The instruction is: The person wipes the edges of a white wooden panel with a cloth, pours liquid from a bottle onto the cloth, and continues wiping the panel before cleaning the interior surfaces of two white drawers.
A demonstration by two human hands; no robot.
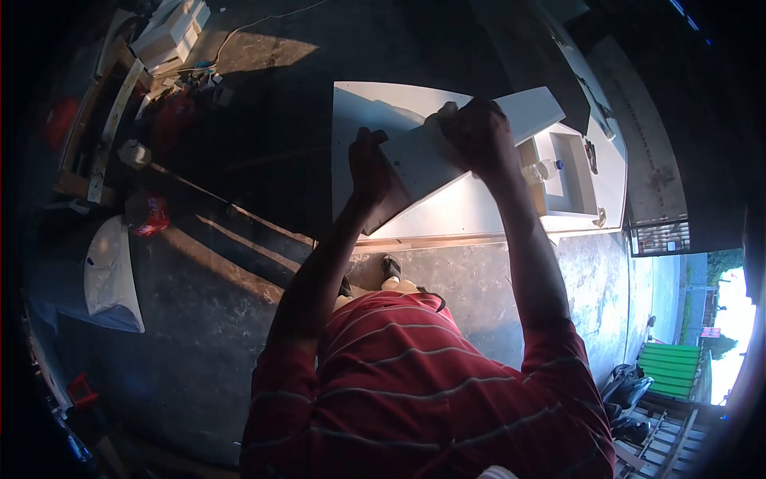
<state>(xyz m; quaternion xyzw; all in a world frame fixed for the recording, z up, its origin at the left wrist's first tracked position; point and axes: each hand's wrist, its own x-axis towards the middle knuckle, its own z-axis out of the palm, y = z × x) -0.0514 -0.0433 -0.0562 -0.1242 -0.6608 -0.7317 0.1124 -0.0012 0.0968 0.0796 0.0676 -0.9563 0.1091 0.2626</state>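
A long white board [523, 109] lies at a slant over the white worktop [455, 217] in front of me. My left hand [369, 168] grips the board's near left end, thumb up by its edge. My right hand [481, 134] is closed in a fist on the middle of the board. Something pale and bunched, perhaps a cloth, shows at its knuckles, too dark to name. Small dark holes or marks dot the board between the hands.
Right of the board are a clear plastic bottle [546, 170] with a blue cap and a white open box frame [589, 191]. Wooden pieces [104, 160] and a white box [169, 36] stand at far left. A pale covered object [114, 271] is at lower left.
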